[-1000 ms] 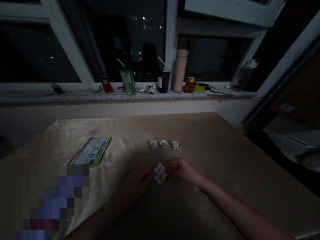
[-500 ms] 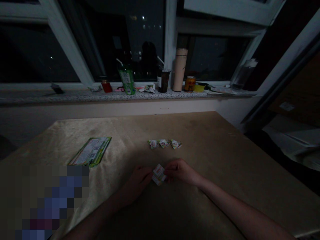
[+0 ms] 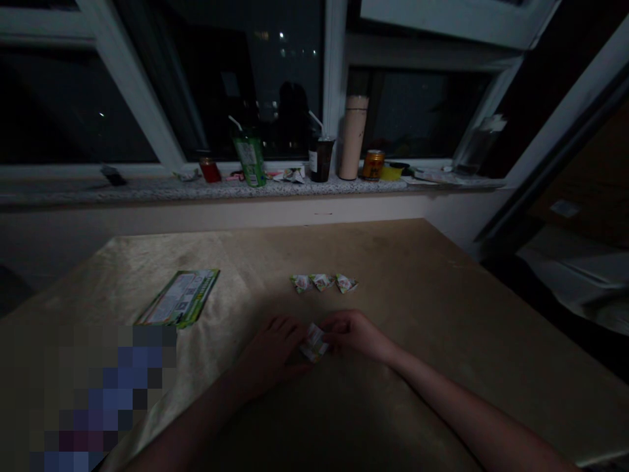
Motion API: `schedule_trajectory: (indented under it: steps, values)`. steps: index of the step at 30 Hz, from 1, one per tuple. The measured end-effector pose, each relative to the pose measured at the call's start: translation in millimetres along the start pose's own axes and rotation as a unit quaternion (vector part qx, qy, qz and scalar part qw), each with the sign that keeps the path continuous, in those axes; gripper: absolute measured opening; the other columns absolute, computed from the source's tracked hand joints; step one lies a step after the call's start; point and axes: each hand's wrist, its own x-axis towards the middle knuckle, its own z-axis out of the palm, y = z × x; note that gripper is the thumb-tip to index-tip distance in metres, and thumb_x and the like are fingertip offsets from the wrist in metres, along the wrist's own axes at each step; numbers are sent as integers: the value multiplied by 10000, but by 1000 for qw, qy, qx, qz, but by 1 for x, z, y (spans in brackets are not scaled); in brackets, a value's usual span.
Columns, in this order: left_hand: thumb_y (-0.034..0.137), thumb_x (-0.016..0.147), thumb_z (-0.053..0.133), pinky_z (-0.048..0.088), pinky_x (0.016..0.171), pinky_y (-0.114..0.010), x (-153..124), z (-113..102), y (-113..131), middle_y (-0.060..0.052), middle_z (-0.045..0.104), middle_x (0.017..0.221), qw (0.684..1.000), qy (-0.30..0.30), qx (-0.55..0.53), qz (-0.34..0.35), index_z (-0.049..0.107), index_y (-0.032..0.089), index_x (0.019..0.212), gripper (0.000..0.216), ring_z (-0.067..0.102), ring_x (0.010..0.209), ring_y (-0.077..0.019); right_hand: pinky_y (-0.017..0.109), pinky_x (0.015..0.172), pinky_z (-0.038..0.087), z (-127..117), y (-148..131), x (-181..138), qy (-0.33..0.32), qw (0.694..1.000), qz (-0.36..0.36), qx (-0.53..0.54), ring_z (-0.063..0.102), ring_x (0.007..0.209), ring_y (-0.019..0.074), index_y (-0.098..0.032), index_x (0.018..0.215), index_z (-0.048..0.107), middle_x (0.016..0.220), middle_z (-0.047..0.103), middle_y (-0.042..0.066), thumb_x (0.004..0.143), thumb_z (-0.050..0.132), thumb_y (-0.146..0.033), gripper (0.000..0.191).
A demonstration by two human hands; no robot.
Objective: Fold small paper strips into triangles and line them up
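One packet pinched in right grip; left grip now splayed wider.

your tabletop smooth, with a satiny, cloth-like sheen and creases toward your left, your small packet of thin, printed sheet, paper or plastic unclear, crinkled triangular packets, a glossy plastic-looking pouch, speckled stone-like windowsill, shiny metal-looking can

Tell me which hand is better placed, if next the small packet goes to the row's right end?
Probably the right hand: its fingers touch the small packet from the right, and this hand is nearer the right end of the row of packets than the left hand.
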Motion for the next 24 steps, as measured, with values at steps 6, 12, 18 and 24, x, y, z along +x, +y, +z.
schedule_trajectory:
  steps: [6,12,18,24]
  values:
    - [339,874,598,343,945,-385,2,3,-2,-37,582,1188,1000,-4,-13,12,555,250,1165,308,493,1089,-242,191,485,336,3,4,2,73,982,-66,-159,479,525,89,-136,814,686,587,546,-27,735,638,-164,96]
    - [332,888,589,326,952,-393,1,6,-6,-23,606,1153,1000,1,-12,21,583,269,1149,269,492,1072,-232,192,595,396,-1,-5,-8,43,942,-191,-272,540,699,110,-186,892,710,825,578,16,727,673,-136,176]
    - [294,887,594,341,879,-368,1,4,-5,-12,629,990,999,-12,15,29,638,280,1074,192,519,948,-214,298,808,386,0,-1,-6,34,897,-249,-363,569,876,181,-230,832,727,853,649,18,663,791,-275,186]
    - [317,890,582,333,890,-381,1,8,-7,-26,647,1000,1000,-19,5,24,570,229,1147,271,551,926,-220,276,787,390,-1,6,0,23,903,-259,-341,598,843,164,-211,805,727,860,673,22,701,770,-280,132]
